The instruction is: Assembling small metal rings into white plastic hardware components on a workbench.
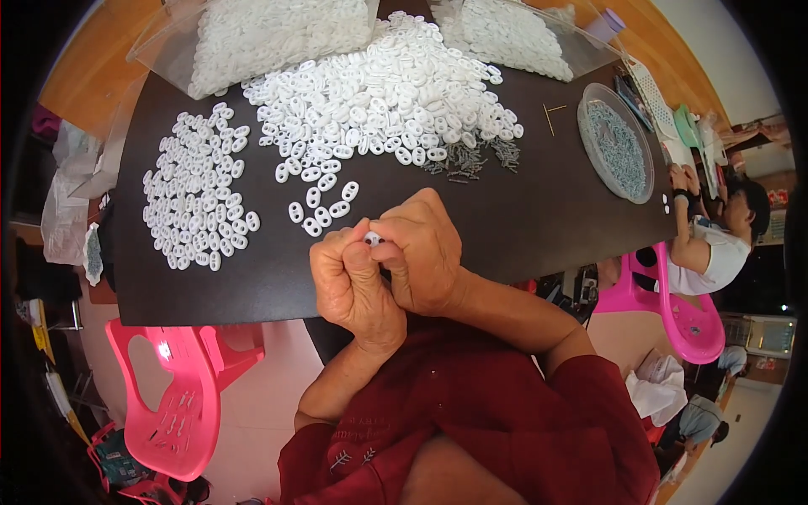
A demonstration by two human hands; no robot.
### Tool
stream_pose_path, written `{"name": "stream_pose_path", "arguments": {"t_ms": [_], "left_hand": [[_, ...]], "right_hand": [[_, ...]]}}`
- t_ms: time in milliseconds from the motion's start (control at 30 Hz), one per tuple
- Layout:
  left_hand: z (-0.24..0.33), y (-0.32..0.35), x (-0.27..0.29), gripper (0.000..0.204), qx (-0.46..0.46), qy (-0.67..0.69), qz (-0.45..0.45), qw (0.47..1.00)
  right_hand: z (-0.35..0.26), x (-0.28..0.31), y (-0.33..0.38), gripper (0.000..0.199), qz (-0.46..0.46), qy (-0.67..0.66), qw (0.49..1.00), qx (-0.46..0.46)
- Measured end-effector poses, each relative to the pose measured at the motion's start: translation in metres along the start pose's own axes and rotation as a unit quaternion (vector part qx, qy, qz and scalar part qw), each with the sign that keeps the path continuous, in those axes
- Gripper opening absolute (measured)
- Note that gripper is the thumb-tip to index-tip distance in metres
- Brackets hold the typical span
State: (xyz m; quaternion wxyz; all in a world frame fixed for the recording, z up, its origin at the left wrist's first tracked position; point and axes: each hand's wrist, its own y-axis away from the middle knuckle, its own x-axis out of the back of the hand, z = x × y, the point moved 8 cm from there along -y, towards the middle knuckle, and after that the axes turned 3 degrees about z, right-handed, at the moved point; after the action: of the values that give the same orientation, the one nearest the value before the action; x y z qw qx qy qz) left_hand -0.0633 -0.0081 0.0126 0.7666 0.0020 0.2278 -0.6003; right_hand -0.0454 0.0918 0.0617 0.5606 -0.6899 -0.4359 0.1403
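Note:
Near the table's front edge, my left hand [358, 282] and my right hand [425, 252] meet, fingers curled and thumbs pressed in. Pinched between their fingertips is a small white oval plastic piece [374, 240] with dark holes; the fingers cover most of it. Several loose white two-hole pieces [326, 183] lie just beyond my hands. Behind them rises a large heap of the same pieces [370, 101], with small grey pins [463, 160] scattered at its right front. To the left, more white pieces [194, 189] are spread in a flat layer.
A round clear dish [587, 139] of grey-blue pins stands on the right. Clear containers [278, 42] of white parts line the back. A thin brass-coloured T-shaped tool [551, 119] lies near the dish. Pink chairs [172, 404] flank the table; another person [711, 244] sits at far right.

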Motion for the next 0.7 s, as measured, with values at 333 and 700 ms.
{"name": "stream_pose_path", "arguments": {"t_ms": [333, 700], "left_hand": [[-0.005, 0.0, -0.001, 0.027, 0.025, 0.001, -0.029, 0.999], [0.004, -0.01, -0.011, 0.027, 0.033, -0.107, -0.157, 0.981]], "right_hand": [[0.003, 0.008, -0.007, 0.021, -0.024, -0.011, 1.0, -0.012], [0.067, 0.072, -0.05, 0.013, -0.026, 0.064, 0.989, -0.131]]}}
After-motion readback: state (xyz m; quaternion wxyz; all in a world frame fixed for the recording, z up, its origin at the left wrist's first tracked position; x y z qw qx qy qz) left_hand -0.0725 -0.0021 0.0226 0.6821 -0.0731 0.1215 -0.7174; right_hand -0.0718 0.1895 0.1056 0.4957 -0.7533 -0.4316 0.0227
